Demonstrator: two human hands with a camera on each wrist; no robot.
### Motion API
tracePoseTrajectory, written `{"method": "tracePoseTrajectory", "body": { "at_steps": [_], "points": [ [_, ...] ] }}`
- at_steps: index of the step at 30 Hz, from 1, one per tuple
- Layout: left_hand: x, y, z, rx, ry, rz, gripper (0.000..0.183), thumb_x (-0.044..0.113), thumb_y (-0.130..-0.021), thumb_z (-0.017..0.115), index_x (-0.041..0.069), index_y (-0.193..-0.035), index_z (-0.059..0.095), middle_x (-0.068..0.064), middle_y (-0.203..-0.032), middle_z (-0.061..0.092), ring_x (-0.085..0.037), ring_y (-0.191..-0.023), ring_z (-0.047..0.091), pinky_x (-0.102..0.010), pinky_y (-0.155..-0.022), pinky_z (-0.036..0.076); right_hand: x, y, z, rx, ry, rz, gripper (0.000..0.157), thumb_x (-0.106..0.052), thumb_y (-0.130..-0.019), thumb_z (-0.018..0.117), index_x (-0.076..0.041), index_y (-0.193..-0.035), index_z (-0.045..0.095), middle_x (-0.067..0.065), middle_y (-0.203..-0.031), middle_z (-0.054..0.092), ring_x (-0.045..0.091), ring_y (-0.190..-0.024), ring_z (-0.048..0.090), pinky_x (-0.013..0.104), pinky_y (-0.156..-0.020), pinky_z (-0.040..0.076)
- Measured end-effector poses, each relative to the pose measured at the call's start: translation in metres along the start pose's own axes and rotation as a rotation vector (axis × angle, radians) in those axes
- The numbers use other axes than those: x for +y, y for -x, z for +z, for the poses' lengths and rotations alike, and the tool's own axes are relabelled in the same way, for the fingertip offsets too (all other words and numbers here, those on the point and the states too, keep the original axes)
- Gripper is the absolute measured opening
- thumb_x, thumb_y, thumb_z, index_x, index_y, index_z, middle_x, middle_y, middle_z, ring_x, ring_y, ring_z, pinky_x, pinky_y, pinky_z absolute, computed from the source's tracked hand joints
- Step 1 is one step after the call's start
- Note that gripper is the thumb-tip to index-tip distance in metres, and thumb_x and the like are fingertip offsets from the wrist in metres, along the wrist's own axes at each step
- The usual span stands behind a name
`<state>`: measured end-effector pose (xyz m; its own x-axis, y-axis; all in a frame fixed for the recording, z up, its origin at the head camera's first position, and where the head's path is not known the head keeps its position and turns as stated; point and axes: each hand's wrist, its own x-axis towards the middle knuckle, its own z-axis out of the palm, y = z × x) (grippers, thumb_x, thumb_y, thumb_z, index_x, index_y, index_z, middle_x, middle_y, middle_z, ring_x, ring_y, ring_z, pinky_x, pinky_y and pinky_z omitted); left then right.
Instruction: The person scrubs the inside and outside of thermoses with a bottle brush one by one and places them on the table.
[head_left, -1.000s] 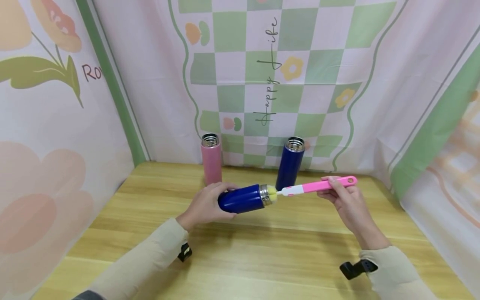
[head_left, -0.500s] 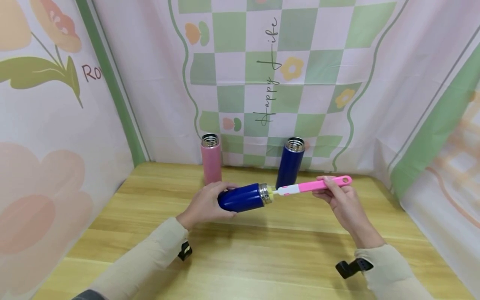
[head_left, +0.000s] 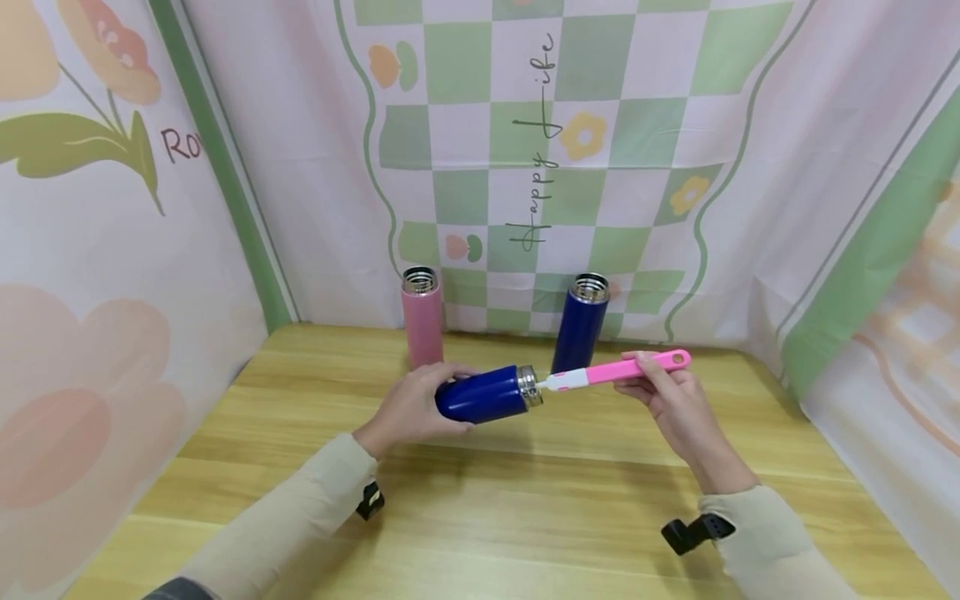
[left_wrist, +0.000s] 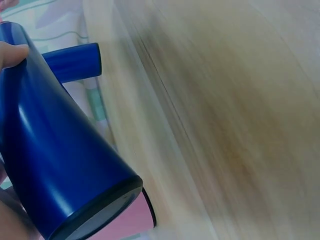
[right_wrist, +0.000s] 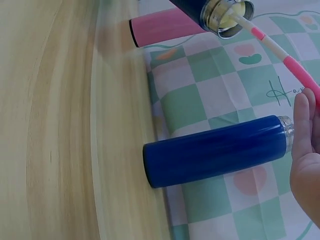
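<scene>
Blue and glossy, this bottle is in my left hand, fingers and thumb wrapped round its lower end, and I've got it up off the counter, lying nearly sideways with its metal neck facing right and a touch upward. Over on the other side, my right hand is pinching the pink and white brush by the handle, close to the end with the hole. And look at the neck: the brush's yellow sponge is right there inside the rim, with the thin stem sticking out towards me! Behind my hands, two more bottles stand upright and open at the back of the counter: a pink bottle beyond my left hand, a second blue bottle just behind the brush. At the back hangs a green-and-white checked cloth; beige sleeves cover both my arms.
</scene>
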<state>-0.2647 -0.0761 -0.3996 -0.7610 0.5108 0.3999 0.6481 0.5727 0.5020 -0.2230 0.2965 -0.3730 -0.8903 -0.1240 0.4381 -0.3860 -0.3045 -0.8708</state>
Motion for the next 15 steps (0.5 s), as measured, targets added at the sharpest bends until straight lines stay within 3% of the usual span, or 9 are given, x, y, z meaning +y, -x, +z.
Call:
{"method": "tracePoseTrajectory", "body": {
  "at_steps": [15],
  "points": [
    [0.012,-0.009,0.005,-0.002,0.016,0.034,0.069,0.042,-0.070,0.090,0.029,-0.132,0.062,0.008,-0.123,0.065,-0.011,-0.108,0.059,-0.041,-0.093,0.048,0.008,-0.004,0.020,-0.054,-0.004,0.112,0.020,-0.010,-0.106,0.048,-0.002,-0.109,0.067,0.011,-0.102,0.069,0.019,-0.091,0.072,0.030,-0.083,0.056]
  ]
}}
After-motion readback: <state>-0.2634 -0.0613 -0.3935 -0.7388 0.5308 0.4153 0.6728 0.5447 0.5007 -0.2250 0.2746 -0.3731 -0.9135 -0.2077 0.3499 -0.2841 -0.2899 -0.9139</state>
